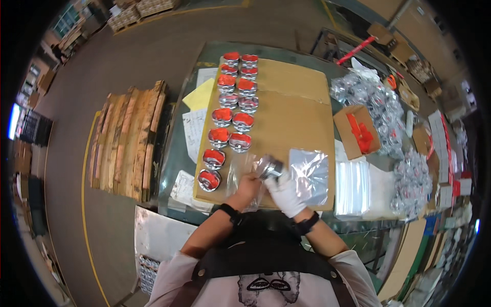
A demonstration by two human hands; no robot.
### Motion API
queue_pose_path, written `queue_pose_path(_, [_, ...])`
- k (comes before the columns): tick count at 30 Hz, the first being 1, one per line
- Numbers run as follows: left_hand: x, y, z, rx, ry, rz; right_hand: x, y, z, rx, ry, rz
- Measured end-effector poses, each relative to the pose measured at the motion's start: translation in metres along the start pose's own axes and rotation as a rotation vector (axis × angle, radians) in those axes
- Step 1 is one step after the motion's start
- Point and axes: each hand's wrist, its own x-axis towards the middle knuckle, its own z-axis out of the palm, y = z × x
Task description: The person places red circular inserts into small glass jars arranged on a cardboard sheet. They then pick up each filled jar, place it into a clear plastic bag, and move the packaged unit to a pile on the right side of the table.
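Observation:
My right hand (286,195), in a white glove, grips a round, shiny metal part (269,167) above the near part of a cardboard sheet (294,110). Close beside it, my bare left hand (248,187) has its fingers closed on a clear plastic bag (238,171), at the near side of the metal part. The part is slightly blurred. Along the sheet's left side stand two rows of similar metal parts with red tops (222,117). Flat clear plastic bags (309,176) lie to the right of my gloved hand.
An open cardboard box (356,132) with red pieces stands on the green table (176,148). Bagged metal parts (376,105) are heaped at right, near a stack of clear plastic sleeves (353,188). Papers (194,134) lie left; a wooden pallet (125,143) stands beyond the table.

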Motion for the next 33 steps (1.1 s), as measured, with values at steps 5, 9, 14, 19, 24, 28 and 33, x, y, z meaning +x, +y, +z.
queue_pose_path(5, [-0.028, 0.045, -0.027, 0.288, 0.268, 0.264, -0.032, 0.006, 0.02, -0.808, -0.265, -0.145])
queue_pose_path(9, [-0.052, 0.081, -0.034, 0.617, 0.184, 0.547, -0.017, -0.014, 0.022, -0.837, -0.328, -0.284])
queue_pose_path(14, [-0.071, 0.098, -0.021, 0.559, 0.112, 0.58, -0.003, 0.008, 0.04, -0.606, -0.289, -0.057])
queue_pose_path(19, [-0.082, 0.085, -0.015, 0.219, 0.105, 0.665, 0.012, 0.044, 0.05, 0.884, -0.018, 0.751])
queue_pose_path(24, [-0.084, 0.124, -0.021, 0.422, 0.173, 0.438, 0.008, 0.013, 0.044, -0.117, -0.168, 0.21])
queue_pose_path(28, [-0.067, 0.121, -0.05, -0.303, 0.312, 0.211, -0.001, -0.055, -0.012, -0.046, -0.203, -0.005])
queue_pose_path(33, [-0.076, 0.127, -0.07, -0.298, 0.175, 0.015, 0.029, 0.016, -0.024, -0.653, 0.025, 0.096])
